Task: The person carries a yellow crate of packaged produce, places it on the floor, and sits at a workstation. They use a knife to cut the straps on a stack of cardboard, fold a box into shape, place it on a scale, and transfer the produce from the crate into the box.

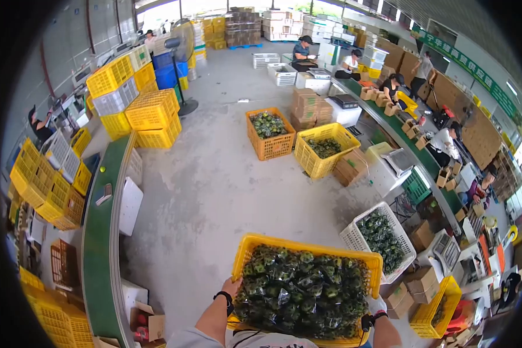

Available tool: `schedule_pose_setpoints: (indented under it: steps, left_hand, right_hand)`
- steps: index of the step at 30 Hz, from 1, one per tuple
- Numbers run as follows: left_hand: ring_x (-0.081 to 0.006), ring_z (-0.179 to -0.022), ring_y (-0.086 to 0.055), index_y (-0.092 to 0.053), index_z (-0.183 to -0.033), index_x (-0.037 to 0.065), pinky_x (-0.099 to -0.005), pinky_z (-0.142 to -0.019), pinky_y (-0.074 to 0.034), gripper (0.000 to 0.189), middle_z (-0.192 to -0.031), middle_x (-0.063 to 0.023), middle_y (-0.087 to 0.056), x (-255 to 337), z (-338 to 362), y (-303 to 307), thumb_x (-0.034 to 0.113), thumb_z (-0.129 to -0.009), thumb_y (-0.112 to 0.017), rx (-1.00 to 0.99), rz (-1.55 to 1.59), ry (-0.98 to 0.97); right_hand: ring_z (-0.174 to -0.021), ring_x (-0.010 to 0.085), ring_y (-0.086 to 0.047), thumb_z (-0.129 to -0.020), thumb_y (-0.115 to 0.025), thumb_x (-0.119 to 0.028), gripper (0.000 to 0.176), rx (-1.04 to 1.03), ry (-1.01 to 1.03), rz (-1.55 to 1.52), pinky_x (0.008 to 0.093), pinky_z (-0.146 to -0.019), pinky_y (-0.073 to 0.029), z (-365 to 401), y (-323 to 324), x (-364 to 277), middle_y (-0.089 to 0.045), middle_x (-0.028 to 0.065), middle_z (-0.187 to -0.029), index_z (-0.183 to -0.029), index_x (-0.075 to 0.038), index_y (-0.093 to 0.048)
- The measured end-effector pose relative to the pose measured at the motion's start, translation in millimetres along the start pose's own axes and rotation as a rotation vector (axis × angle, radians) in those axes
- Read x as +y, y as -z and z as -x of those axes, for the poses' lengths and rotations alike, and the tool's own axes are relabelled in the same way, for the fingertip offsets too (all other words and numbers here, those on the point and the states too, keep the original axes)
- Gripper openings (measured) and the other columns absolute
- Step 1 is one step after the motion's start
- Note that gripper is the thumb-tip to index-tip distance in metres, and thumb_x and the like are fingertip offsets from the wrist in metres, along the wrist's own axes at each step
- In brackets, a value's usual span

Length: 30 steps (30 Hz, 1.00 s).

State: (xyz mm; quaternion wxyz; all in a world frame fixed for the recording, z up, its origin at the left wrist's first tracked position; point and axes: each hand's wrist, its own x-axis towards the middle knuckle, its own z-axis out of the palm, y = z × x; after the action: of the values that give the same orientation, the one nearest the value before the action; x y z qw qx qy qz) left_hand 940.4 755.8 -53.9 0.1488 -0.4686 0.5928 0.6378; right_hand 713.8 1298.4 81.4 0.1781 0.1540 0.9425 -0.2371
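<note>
A yellow plastic crate [307, 243] is held in front of my body, full of dark green produce in clear plastic wrapping [304, 290]. My left hand [232, 287] is closed on the crate's left rim, with a black band on the wrist. My right hand [377, 305] grips the opposite side; a white covering shows on it, and its fingers are partly hidden by the rim. The exact kind of produce cannot be made out.
A white crate [383, 240] of similar produce stands at right. Ahead are an orange crate [271, 134] and another yellow crate [326, 149]. Green conveyor belts [101, 232] run along both sides. Co-workers sit along the right belt. Stacked crates [153, 116] and a fan [184, 64] stand left.
</note>
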Motion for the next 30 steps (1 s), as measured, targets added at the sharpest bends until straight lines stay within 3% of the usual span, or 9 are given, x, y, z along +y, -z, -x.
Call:
schedule_pose_setpoints:
  steps: [3,8,10,11,14,19,21,26,30]
  left_hand:
    - [-0.0127,-0.058,-0.046,-0.059,-0.104,0.009,-0.0324,-0.053,-0.044,0.033,-0.069,0.0005,-0.046,-6.1,-4.2,33.7,0.041,-0.096,-0.062,0.169,0.148,-0.066]
    - [-0.0106,-0.047,-0.040,-0.050,-0.084,0.013,-0.0300,-0.045,-0.037,0.031,-0.058,0.0043,-0.040,-7.7,-18.0,76.2,0.037,-0.093,-0.067,0.194,0.571,-0.090]
    - [-0.0110,-0.047,-0.041,-0.051,-0.085,0.013,-0.0300,-0.044,-0.038,0.031,-0.058,0.0038,-0.042,-19.1,-33.8,88.5,0.038,-0.093,-0.067,0.290,0.618,-0.066]
    - [-0.0125,-0.046,-0.043,-0.052,-0.085,0.012,-0.0314,-0.045,-0.041,0.033,-0.058,0.0025,-0.044,-21.7,-45.3,91.1,0.040,-0.093,-0.068,0.377,0.584,-0.046]
    - [-0.0151,-0.050,-0.049,-0.058,-0.089,0.008,-0.0335,-0.048,-0.045,0.037,-0.059,-0.0006,-0.048,-2.6,-58.4,110.2,0.043,-0.091,-0.068,0.467,0.536,-0.033]
    - [-0.0176,-0.060,-0.058,-0.062,-0.101,0.004,-0.0374,-0.056,-0.047,0.050,-0.073,-0.0059,-0.062,90.3,-71.6,140.6,0.053,-0.091,-0.064,0.652,0.345,0.000]
    - [-0.0178,-0.059,-0.058,-0.063,-0.102,0.005,-0.0376,-0.058,-0.047,0.051,-0.071,-0.0054,-0.061,118.2,-81.1,146.0,0.054,-0.091,-0.064,0.691,0.380,-0.008]
    - [-0.0137,-0.054,-0.053,-0.042,-0.134,0.007,-0.0311,-0.048,-0.046,0.062,-0.071,-0.0016,-0.056,174.8,-89.2,152.9,0.047,-0.092,-0.065,0.754,0.502,-0.095]
    - [-0.0131,-0.052,-0.052,-0.048,-0.127,0.011,-0.0319,-0.047,-0.045,0.052,-0.069,-0.0012,-0.056,195.4,-130.5,171.1,0.044,-0.091,-0.068,0.789,0.669,-0.089]
  right_hand:
    - [-0.084,0.0281,-0.071,-0.087,-0.060,-0.048,0.050,-0.116,0.102,0.071,0.0406,-0.074,-0.053,-33.4,-10.6,-90.7,-0.072,0.0132,-0.084,-0.118,-0.009,-0.066]
    - [-0.086,0.0274,-0.068,-0.089,-0.059,-0.043,0.046,-0.230,0.354,0.011,0.0390,-0.075,-0.050,-74.8,-32.9,-233.6,-0.071,0.0147,-0.093,-0.118,-0.008,-0.066]
    - [-0.086,0.0297,-0.067,-0.090,-0.057,-0.041,0.045,-0.244,0.408,0.168,0.0392,-0.076,-0.050,-78.7,-41.4,-305.5,-0.071,0.0145,-0.093,-0.117,-0.007,-0.065]
    - [-0.079,0.0211,-0.065,-0.089,-0.059,-0.040,0.047,-0.318,0.447,0.139,0.0342,-0.073,-0.050,-117.3,-67.6,-314.0,-0.069,0.0069,-0.092,-0.124,-0.009,-0.062]
    - [-0.084,0.0229,-0.066,-0.088,-0.060,-0.041,0.046,-0.380,0.553,0.116,0.0345,-0.076,-0.049,-157.6,-98.2,-372.9,-0.069,0.0094,-0.091,-0.119,-0.008,-0.064]
    - [-0.084,0.0247,-0.067,-0.087,-0.061,-0.045,0.047,-0.369,0.604,0.082,0.0372,-0.077,-0.050,-237.6,-150.0,-493.3,-0.071,0.0106,-0.090,-0.115,-0.007,-0.066]
    - [-0.081,0.0228,-0.066,-0.087,-0.062,-0.043,0.045,-0.386,0.593,0.082,0.0369,-0.076,-0.050,-250.0,-142.7,-542.8,-0.070,0.0082,-0.087,-0.114,-0.008,-0.067]
    - [-0.089,0.0283,-0.070,-0.088,-0.061,-0.044,0.044,-0.366,0.727,0.064,0.0396,-0.080,-0.051,-306.7,-183.9,-648.6,-0.073,0.0103,-0.095,-0.117,-0.012,-0.068]
    - [-0.097,0.0322,-0.068,-0.088,-0.060,-0.045,0.046,-0.404,0.797,0.061,0.0399,-0.083,-0.051,-303.7,-204.2,-735.3,-0.072,0.0143,-0.102,-0.120,-0.013,-0.067]
